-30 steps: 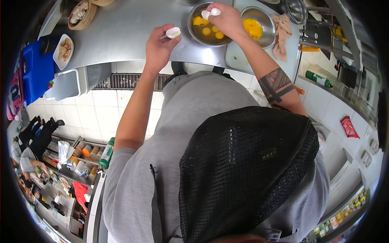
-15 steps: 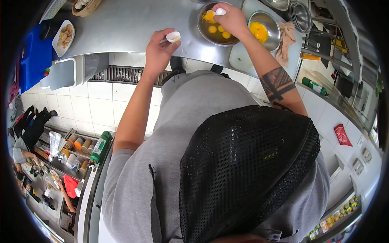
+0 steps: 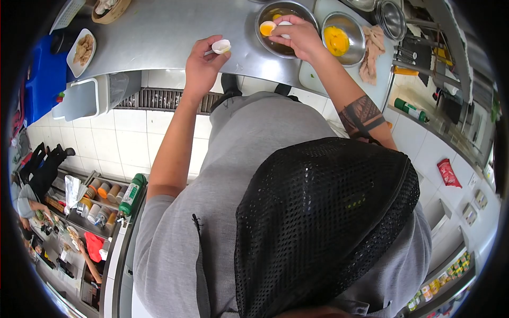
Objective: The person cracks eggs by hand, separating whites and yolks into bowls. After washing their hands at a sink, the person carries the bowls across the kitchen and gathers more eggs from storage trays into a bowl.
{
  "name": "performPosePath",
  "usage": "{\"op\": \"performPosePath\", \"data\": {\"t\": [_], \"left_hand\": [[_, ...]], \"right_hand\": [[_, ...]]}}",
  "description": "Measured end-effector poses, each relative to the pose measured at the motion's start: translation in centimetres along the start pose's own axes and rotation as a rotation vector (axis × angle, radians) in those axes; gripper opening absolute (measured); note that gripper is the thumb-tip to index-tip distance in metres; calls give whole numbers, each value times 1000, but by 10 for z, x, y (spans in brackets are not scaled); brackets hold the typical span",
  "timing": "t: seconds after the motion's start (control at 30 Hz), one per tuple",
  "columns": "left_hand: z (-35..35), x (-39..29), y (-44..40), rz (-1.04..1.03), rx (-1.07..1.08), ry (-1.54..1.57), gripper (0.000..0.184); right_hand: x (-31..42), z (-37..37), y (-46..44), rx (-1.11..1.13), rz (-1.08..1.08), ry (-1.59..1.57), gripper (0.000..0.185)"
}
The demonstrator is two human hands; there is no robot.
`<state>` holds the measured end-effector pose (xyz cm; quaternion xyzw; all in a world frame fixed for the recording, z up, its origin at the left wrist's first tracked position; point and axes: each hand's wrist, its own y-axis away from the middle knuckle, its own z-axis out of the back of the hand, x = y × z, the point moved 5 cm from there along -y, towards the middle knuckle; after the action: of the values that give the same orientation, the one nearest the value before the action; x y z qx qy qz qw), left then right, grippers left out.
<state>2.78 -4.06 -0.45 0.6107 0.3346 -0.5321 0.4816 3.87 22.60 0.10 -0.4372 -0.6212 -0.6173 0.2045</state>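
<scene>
My left hand [image 3: 204, 63] holds an empty half eggshell [image 3: 221, 46] between its fingertips, over the steel counter's front edge. Over the larger metal bowl [image 3: 259, 40] my right hand [image 3: 299, 38] is closed on eggshell pieces; one half shell [image 3: 267, 28] holds an orange yolk. Part of the egg in that bowl is hidden by the hand. To the right, a smaller metal bowl [image 3: 358, 50] with egg yolks [image 3: 336, 41] in it stands on a pale cutting board [image 3: 313, 79].
A beige cloth [image 3: 373, 53] lies right of the bowls, near stacked metal bowls [image 3: 392, 20]. At the left are a white dish of food [image 3: 82, 53], a bamboo steamer [image 3: 111, 11] and a bin [image 3: 98, 98]. A person [image 3: 47, 169] is at the lower left.
The right hand has drawn back toward me over the bowl, and a yolk now shows in its half shell. The left hand has shifted slightly left, still with its shell.
</scene>
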Motion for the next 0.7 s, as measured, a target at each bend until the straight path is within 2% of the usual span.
{"op": "performPosePath", "data": {"t": [0.13,0.23,0.33,0.4,0.43,0.47,0.53,0.6,0.67,0.7], "left_hand": [[-1,2,-2,-40,12,-9,41],[-3,3,-3,-7,21,-4,41],[-6,2,-3,-20,34,-5,42],[-10,4,-4,-11,48,15,42],[-12,4,-5,-2,58,36,42],[-15,3,-6,-4,65,34,42],[-26,-2,-7,-51,125,37,44],[-36,-5,-12,-70,169,-8,48],[-46,-6,-16,-91,214,-53,52],[-51,-7,-18,-113,241,-103,56]], "right_hand": [[5,5,10,66,-27,-172,28],[22,15,24,51,62,-300,23],[45,35,38,43,123,-341,30],[68,46,56,-13,252,-354,29],[85,37,75,-154,208,-436,21],[93,45,81,-159,212,-440,21],[115,66,97,-132,337,-300,27],[119,86,106,-227,385,-266,28],[115,127,107,-419,444,314,27],[117,126,115,-543,401,563,25]]}}
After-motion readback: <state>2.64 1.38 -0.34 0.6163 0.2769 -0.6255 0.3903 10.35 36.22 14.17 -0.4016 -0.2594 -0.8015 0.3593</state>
